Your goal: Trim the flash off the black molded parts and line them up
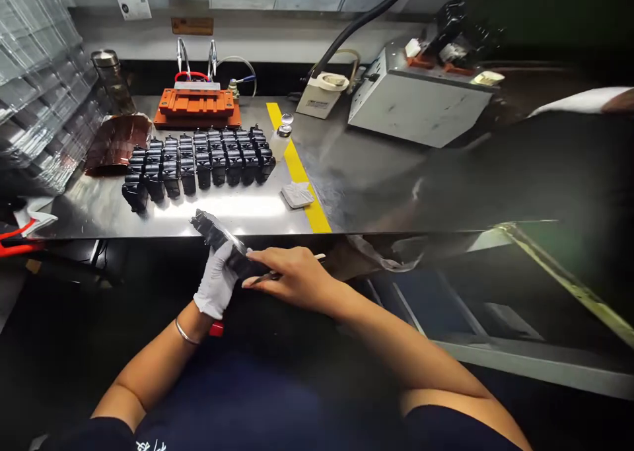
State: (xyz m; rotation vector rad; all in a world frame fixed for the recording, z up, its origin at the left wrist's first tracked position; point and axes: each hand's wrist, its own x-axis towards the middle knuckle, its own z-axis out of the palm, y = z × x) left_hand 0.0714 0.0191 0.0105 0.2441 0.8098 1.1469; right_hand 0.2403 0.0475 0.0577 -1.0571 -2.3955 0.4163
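Note:
My left hand point(218, 279), in a white glove, is wrapped round a long black part point(222, 240) just off the table's front edge. The part is tilted, its far end up and to the left. My bare right hand point(292, 276) is at the part's near end, fingers closed on a thin tool point(267, 278) like tweezers or a knife; its exact kind cannot be made out. Rows of similar black parts point(198, 160) stand on the metal table point(366, 207) beyond my hands.
An orange fixture point(198, 107) stands behind the rows. A clear bottle point(281, 140) and a white pad point(297, 195) lie near yellow tape point(297, 167). Farther right are a white holder point(321, 94) and a grey box point(421, 101). Stacked clear trays point(39, 88) rise at left.

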